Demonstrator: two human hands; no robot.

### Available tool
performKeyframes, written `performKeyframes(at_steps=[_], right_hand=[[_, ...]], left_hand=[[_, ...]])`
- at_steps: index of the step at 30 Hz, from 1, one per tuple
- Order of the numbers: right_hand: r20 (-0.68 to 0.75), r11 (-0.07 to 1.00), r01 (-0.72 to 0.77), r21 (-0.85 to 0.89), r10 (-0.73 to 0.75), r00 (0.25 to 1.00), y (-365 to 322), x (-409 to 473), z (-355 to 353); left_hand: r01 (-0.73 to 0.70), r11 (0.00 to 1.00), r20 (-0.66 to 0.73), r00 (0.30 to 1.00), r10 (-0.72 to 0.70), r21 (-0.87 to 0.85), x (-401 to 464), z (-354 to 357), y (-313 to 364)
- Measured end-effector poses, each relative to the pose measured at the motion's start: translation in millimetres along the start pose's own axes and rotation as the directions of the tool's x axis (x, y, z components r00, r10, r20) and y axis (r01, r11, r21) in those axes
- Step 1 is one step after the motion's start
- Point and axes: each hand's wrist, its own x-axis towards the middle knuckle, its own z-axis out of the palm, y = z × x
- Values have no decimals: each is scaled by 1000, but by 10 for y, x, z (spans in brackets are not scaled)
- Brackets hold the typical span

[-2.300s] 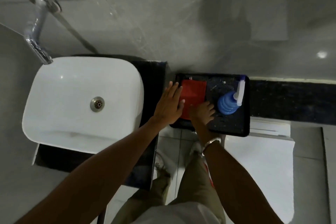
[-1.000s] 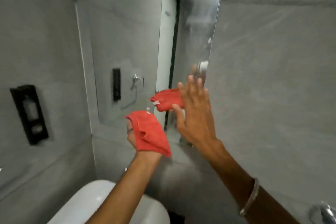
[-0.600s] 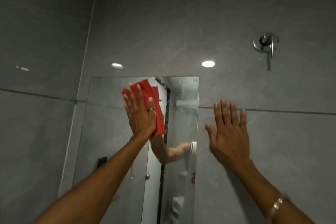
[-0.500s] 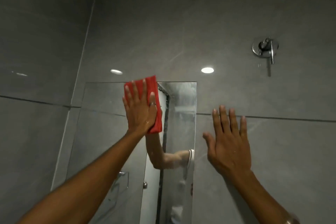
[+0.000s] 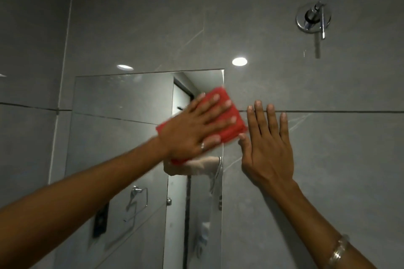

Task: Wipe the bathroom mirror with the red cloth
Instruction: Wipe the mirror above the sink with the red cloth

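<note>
The red cloth (image 5: 227,116) is flat against the mirror (image 5: 122,129), at the right side of the glass and in its upper part. Its right corner goes past the right edge of the mirror and lies over the grey wall (image 5: 328,159). The cloth is a little blurred.

The left hand (image 5: 194,131) lies on top of the cloth with the palm down and the fingers stretched out and spread, so it presses the cloth on the glass and does not grip it. The fingertips point to the right and up. There is a ring (image 5: 202,146) on one finger. Under the hand a small part of the cloth shows again (whether this is the cloth itself or its reflection, I cannot tell).

The right hand (image 5: 266,146) is open and flat on the wall, just beside the right edge of the mirror, fingers pointing up and a little apart. It holds nothing. Its thumb is very near the corner of the cloth; I cannot tell if they touch. A metal bracelet (image 5: 337,251) is on the right wrist.

In the mirror a towel ring (image 5: 136,201) and a pale door are reflected. High on the wall, to the right, is a round chrome tap handle (image 5: 313,18).
</note>
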Motion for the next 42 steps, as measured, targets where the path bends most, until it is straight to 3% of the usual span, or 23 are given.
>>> performKeyframes(at_steps=[4, 6, 10, 14, 16, 19, 25, 32, 35, 39, 42], right_hand=[[25, 1000, -10, 29, 9, 1000, -21, -31, -37], [31, 1000, -8, 22, 7, 999, -40, -37, -44], [34, 1000, -7, 7, 7, 999, -31, -26, -41], [14, 1000, -6, 13, 6, 1000, -32, -29, -17], [6, 1000, -5, 4, 5, 1000, -33, -43, -7], [6, 1000, -13, -10, 13, 1000, -25, -38, 0], [-17, 999, -34, 19, 34, 999, -39, -315, 27], [36, 998, 34, -55, -32, 999, 20, -1214, 144], [83, 997, 26, -67, -20, 996, -4, -1382, 153], [100, 997, 21, -75, -14, 995, -9, -1481, 165], [93, 997, 35, -63, -29, 995, -16, -1504, 183]], left_hand=[[-353, 933, 111, 927, 358, -67, -753, 181, 422], [-412, 908, 152, 895, 418, -73, -781, 195, 287], [-185, 983, 98, 978, 184, 6, -374, 35, -309], [62, 997, 63, 996, -65, 46, 180, -326, -978], [129, 991, 30, 991, -130, 41, 358, -375, -1097], [112, 991, -3, 994, -112, 75, 386, -269, -1004], [-126, 990, 16, 992, 125, 59, -71, 37, -147], [-120, 989, -44, 992, 117, -83, -1181, 538, 1348], [-139, 980, -6, 990, 140, -144, -1743, 706, 2017], [-274, 930, 59, 953, 297, -244, -2543, 918, 2838], [-385, 907, 89, 911, 403, -172, -2835, 1093, 3109]])
